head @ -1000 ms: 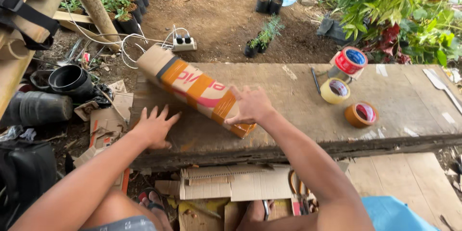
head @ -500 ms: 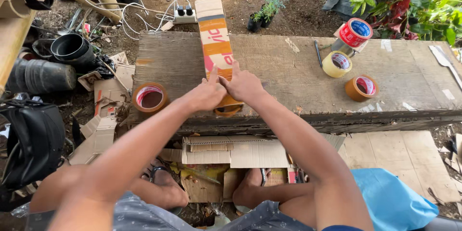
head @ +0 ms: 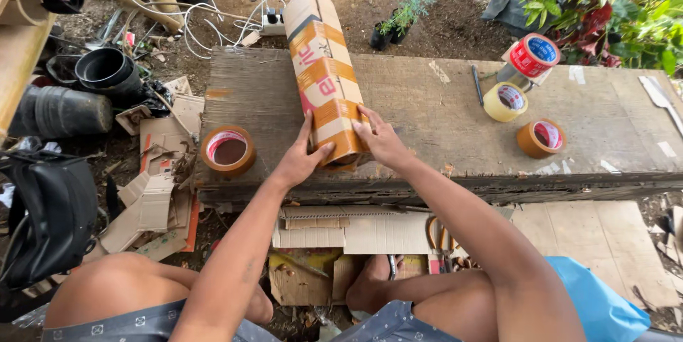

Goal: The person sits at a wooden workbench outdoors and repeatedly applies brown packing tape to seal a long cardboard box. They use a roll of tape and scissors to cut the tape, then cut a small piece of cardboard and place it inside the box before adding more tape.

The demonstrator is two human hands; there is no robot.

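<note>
A long cardboard box (head: 321,64) with orange, red and white print lies lengthwise on the weathered wooden bench (head: 427,107), its near end at the bench's front edge. My left hand (head: 302,157) grips the near end from the left side. My right hand (head: 378,139) grips it from the right, fingers on the box's top and side. A brown tape roll (head: 228,150) lies flat on the bench just left of my left hand.
Three more tape rolls sit at the bench's right: a red-and-blue one (head: 535,55), a yellowish one (head: 504,101), a brown one (head: 541,138). A pen (head: 477,84) lies nearby. Cardboard scraps (head: 153,200), black pots (head: 107,71) and a power strip (head: 272,23) lie on the ground.
The box swung from lying diagonal to pointing straight away from me. Both hands came onto its near end and now grip its sides more firmly. The view shifted right, showing the brown roll.
</note>
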